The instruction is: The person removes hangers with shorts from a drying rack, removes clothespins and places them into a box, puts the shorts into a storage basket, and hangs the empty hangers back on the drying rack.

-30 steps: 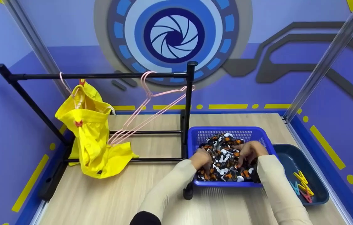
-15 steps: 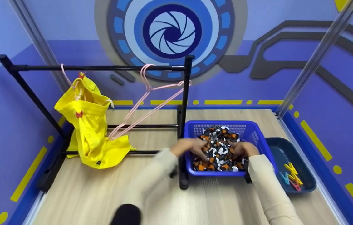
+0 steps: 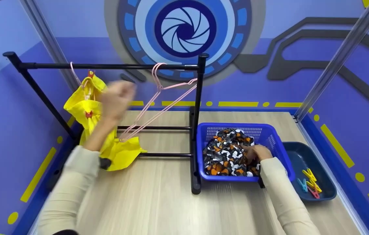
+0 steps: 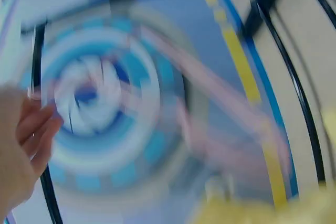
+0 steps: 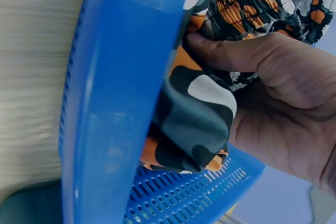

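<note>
A crumpled garment (image 3: pixel 226 153), patterned in black, orange and white, lies in the blue plastic basket (image 3: pixel 246 178). My right hand (image 3: pixel 258 152) grips its cloth at the basket's right side; the right wrist view shows the thumb pressed on the fabric and a gathered elastic band (image 5: pixel 247 11). My left hand (image 3: pixel 118 99) is raised and blurred, in front of the yellow shorts (image 3: pixel 129 151), left of the pink hangers (image 3: pixel 158 86). Its fingers (image 4: pixel 39 129) are loosely bent in the left wrist view, with a blurred pink hanger (image 4: pixel 205 82) beyond; I see nothing held.
A black rack (image 3: pixel 112 66) carries the hangers and the clipped yellow shorts. Right of the basket stands a dark tray (image 3: pixel 297 148) with several clothespins (image 3: pixel 311 181). Blue-purple walls close off the back and sides of the wooden table (image 3: pixel 158 202).
My left hand has left the patterned garment and swung up and left to the rack, in front of the yellow shorts. My right hand stays on the garment in the basket.
</note>
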Demonstrator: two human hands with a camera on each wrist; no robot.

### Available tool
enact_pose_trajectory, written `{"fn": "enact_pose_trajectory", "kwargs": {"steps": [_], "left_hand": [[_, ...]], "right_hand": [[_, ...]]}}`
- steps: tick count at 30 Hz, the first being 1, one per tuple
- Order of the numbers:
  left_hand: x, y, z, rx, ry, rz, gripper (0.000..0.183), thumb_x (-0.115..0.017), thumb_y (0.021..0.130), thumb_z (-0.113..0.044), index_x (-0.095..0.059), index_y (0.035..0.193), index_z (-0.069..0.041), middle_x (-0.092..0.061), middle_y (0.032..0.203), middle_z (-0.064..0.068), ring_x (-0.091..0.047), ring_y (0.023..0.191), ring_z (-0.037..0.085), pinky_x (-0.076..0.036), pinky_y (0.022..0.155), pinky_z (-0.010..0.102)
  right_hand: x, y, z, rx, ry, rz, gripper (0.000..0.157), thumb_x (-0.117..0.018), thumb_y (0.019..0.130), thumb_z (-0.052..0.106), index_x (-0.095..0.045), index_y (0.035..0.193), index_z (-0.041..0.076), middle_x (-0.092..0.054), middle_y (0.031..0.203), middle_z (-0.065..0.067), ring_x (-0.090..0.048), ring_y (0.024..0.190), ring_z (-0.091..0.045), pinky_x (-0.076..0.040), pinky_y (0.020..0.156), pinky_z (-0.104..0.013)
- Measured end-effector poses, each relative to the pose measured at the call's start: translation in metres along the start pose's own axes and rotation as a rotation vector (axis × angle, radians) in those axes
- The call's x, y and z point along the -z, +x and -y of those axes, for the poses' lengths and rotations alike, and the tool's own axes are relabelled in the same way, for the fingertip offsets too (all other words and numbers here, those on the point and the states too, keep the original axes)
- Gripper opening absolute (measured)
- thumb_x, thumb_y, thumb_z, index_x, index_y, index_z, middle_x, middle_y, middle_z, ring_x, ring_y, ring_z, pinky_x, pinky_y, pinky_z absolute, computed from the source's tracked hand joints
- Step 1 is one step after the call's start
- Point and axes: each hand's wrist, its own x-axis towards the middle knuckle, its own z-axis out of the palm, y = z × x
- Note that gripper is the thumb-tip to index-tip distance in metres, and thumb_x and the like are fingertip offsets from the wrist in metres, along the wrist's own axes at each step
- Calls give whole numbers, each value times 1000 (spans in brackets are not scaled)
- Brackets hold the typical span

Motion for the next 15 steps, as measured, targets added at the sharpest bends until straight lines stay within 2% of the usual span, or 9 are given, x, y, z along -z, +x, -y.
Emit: {"fn": "enact_pose_trajectory", "kwargs": {"steps": [2, 3, 4, 6, 8, 9, 11, 13, 15], "left_hand": [[20, 4, 21, 137, 107, -187, 21, -64, 97, -19, -73, 106, -2, -72, 106, 19, -62, 104, 40, -49, 93, 49], [29, 5, 30, 235, 136, -225, 24, -63, 97, -19, -71, 111, -2, -70, 114, 20, -58, 112, 41, -45, 97, 50], [36, 6, 40, 341, 154, -227, 29, -61, 97, -20, -67, 120, -2, -66, 124, 20, -54, 121, 40, -42, 101, 51], [49, 5, 56, 532, 148, -120, 45, -57, 97, -23, -55, 137, -3, -55, 141, 21, -43, 133, 41, -35, 110, 54], [57, 2, 69, 665, 105, 30, 50, -52, 99, -25, -47, 143, 0, -50, 146, 23, -40, 138, 42, -33, 114, 54], [60, 0, 74, 700, 80, 99, 52, -50, 100, -25, -45, 145, 1, -50, 147, 24, -41, 139, 42, -32, 116, 53], [62, -4, 81, 711, 34, 201, 49, -44, 103, -24, -46, 144, 3, -57, 141, 26, -48, 134, 41, -35, 115, 50], [61, -8, 84, 696, 4, 242, 44, -42, 104, -21, -52, 140, 3, -65, 133, 25, -59, 116, 34, -44, 103, 41], [58, -9, 84, 683, -11, 250, 43, -42, 105, -18, -55, 141, 1, -70, 127, 21, -63, 91, 22, -49, 83, 30]], "right_hand": [[0, -4, -1, -19, 4, -16, 97, -72, 90, 8, -11, 164, 22, -40, 149, -35, -64, 107, -30, -57, 83, -29], [-1, -6, -1, -30, 5, -24, 96, -71, 91, 7, -12, 164, 22, -38, 151, -35, -64, 107, -30, -56, 81, -28], [-1, -8, -2, -40, 7, -32, 95, -71, 91, 7, -12, 164, 22, -34, 154, -36, -62, 106, -30, -55, 79, -28], [-2, -9, -3, -82, 9, -75, 93, -71, 90, 6, -17, 164, 26, -32, 156, -34, -59, 102, -30, -53, 75, -29], [-4, -9, -4, -96, -8, -86, 92, -69, 91, 5, -17, 163, 29, -24, 160, -34, -53, 104, -32, -51, 77, -33], [-5, -9, -4, -91, -22, -81, 92, -68, 91, 5, -16, 164, 28, -22, 161, -35, -51, 106, -33, -51, 79, -34], [-8, -6, -4, -58, -59, -57, 94, -67, 91, 5, -12, 164, 26, -16, 162, -37, -49, 114, -38, -51, 85, -37], [-9, -6, -4, -31, -93, -30, 94, -65, 93, 5, -8, 165, 24, -12, 163, -38, -44, 127, -41, -49, 94, -41], [-10, -5, -3, -16, -105, -14, 93, -64, 94, 7, -6, 165, 22, -10, 163, -39, -39, 139, -44, -47, 101, -44]]}}
